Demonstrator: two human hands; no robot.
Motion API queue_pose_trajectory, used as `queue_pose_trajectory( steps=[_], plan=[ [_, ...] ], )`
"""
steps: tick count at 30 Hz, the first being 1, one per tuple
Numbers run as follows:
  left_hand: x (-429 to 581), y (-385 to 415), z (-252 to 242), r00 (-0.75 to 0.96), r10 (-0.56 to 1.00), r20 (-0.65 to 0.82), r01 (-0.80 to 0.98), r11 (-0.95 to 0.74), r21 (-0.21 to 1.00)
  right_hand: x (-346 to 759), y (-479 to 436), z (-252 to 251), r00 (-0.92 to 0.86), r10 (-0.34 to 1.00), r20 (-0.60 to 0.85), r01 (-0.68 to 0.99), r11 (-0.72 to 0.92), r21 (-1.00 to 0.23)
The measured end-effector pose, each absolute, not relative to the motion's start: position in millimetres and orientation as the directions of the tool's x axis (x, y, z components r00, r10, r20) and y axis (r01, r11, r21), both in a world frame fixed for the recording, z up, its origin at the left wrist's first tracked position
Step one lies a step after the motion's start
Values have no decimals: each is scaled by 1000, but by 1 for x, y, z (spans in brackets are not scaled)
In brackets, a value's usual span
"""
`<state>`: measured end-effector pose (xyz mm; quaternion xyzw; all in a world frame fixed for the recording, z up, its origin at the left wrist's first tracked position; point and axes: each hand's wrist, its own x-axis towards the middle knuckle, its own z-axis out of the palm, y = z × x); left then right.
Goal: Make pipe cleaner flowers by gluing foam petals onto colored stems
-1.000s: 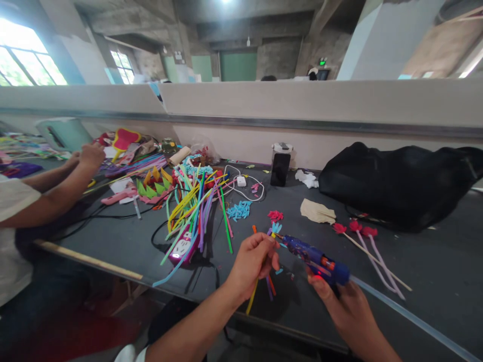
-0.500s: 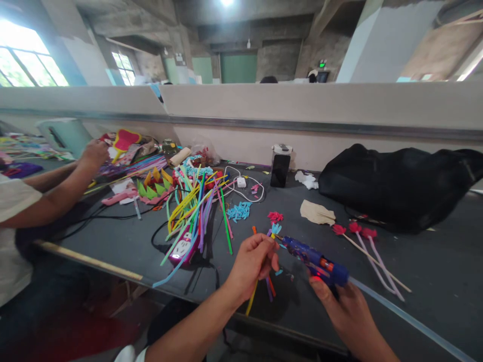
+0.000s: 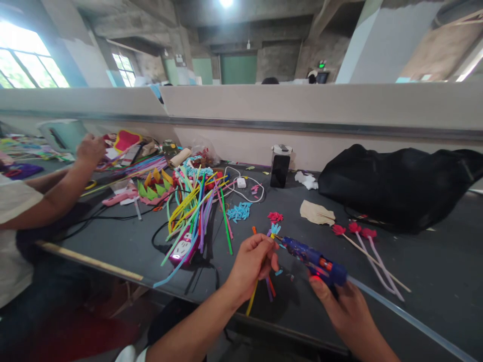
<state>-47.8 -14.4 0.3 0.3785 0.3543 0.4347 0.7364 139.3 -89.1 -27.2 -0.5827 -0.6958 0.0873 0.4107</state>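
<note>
My left hand (image 3: 256, 261) pinches a yellow pipe cleaner (image 3: 252, 299) whose top carries a small light-blue flower (image 3: 275, 229). The stem runs down below my fingers past the table's front edge. My right hand (image 3: 345, 306) is wrapped round a blue glue gun (image 3: 313, 257) with a red light glowing on it. Its metal nozzle is at the base of the blue petals; whether it touches them I cannot tell. A long clear glue stick (image 3: 411, 318) juts from the gun's back. Behind my hands lie small piles of blue pieces (image 3: 239, 212) and red pieces (image 3: 275, 217).
Red flowers on stems (image 3: 372, 234) lie at right before a black bag (image 3: 396, 188). Left of my hands, a heap of coloured pipe cleaners (image 3: 188, 201) partly covers a purple power strip (image 3: 183, 250). A phone (image 3: 279, 171) leans on a bottle. Another person's hand (image 3: 90, 149) works at far left.
My hands, the flower and the glue gun have hardly moved. At far left the other person's hand has shifted slightly to the left.
</note>
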Motion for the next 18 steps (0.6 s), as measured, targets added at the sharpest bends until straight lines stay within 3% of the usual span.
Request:
queue_pose_trajectory(
  steps=[18],
  plan=[
    [-50,-13,3,369,915,-165,-407,319,856,143,-86,-36,55,898,437,771,241,-590]
  ],
)
